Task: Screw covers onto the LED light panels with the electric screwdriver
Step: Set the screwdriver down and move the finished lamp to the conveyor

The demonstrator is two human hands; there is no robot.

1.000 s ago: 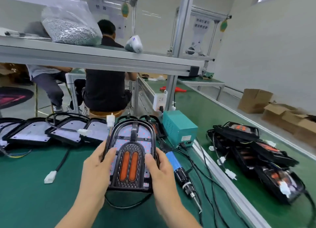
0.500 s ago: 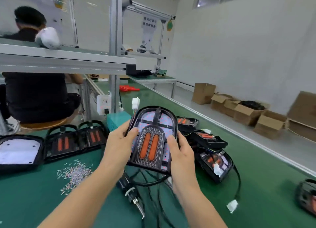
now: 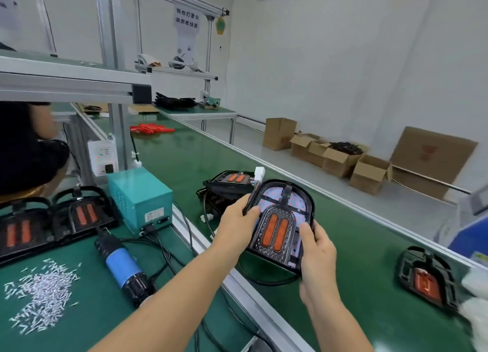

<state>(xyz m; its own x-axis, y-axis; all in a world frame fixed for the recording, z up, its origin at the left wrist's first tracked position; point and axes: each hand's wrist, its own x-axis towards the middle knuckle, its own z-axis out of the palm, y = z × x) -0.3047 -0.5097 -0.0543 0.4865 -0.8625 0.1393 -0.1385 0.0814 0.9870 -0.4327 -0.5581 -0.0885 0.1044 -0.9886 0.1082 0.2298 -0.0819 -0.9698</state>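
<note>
The LED light panel (image 3: 280,225) is hanging in the air over the green conveyor belt (image 3: 356,246), both hands gripping it: left hand (image 3: 235,225) curling round its left edge, right hand (image 3: 317,248) pinching its lower right edge. Its cable (image 3: 266,279) is dangling beneath and, I judge, risking a snag on the belt rail. The electric screwdriver (image 3: 122,267) is lying untouched beside loose screws (image 3: 42,293).

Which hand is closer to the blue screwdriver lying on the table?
Left. The left hand grips the light panel on the side facing the blue screwdriver; the right hand grips the panel's far side, farther away.
</note>
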